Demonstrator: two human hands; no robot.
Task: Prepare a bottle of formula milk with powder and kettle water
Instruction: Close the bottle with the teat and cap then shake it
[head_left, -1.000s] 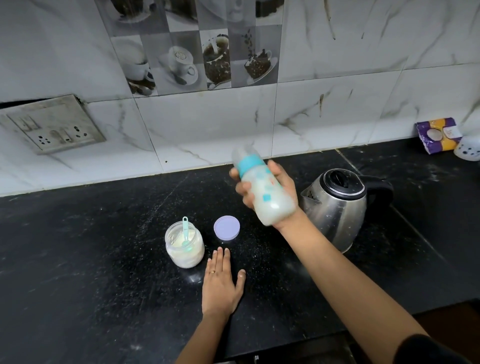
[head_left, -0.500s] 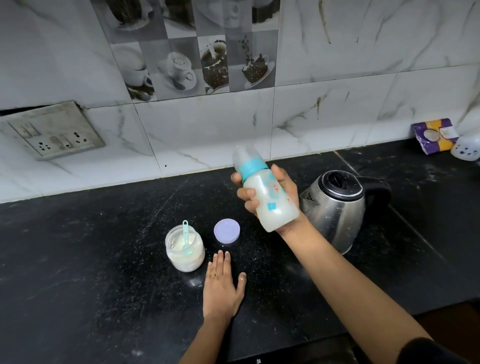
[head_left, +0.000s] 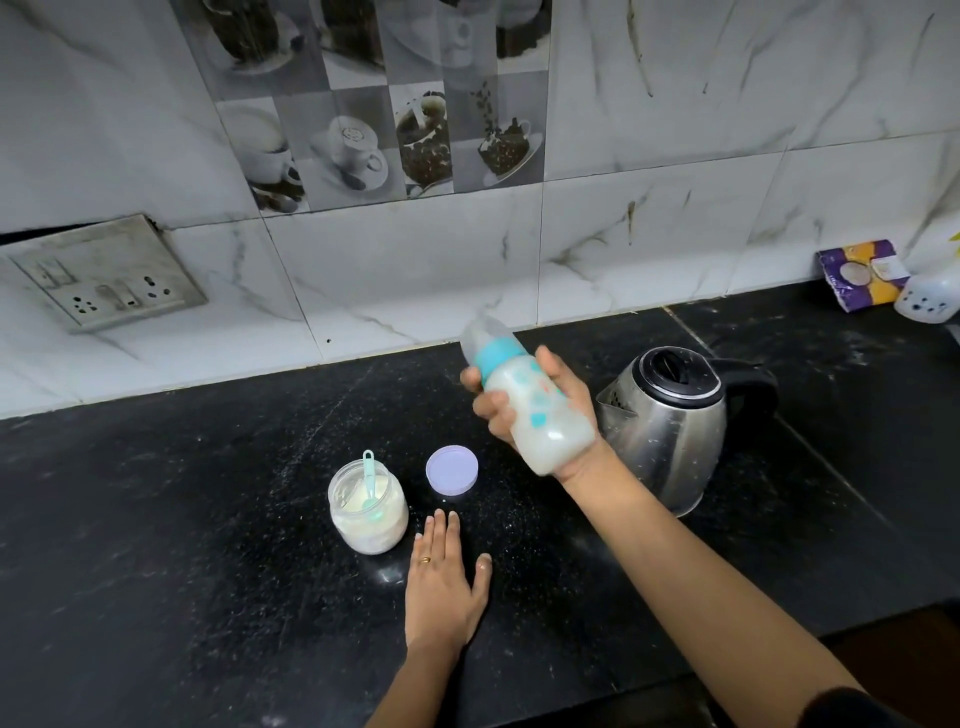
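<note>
My right hand (head_left: 563, 400) grips a capped baby bottle (head_left: 530, 402) with a teal ring, full of milky liquid, tilted with its top to the upper left, above the black counter. The bottle looks blurred. My left hand (head_left: 444, 587) lies flat on the counter, fingers apart, holding nothing. Just left of it stands an open jar of white powder (head_left: 368, 512) with a teal scoop (head_left: 370, 480) inside. The jar's lilac lid (head_left: 452, 468) lies flat beside it. A steel kettle (head_left: 670, 421) with a black lid stands right of the bottle.
The black stone counter (head_left: 182, 545) runs along a marble-tiled wall with a socket plate (head_left: 106, 275) at the left. A purple and yellow packet (head_left: 865, 273) and a white dotted object (head_left: 930, 299) sit at the far right. The counter's front edge is near my forearms.
The bottle in my right hand has shifted slightly up and down and changed tilt. My left hand stays flat on the counter. The view has moved a little.
</note>
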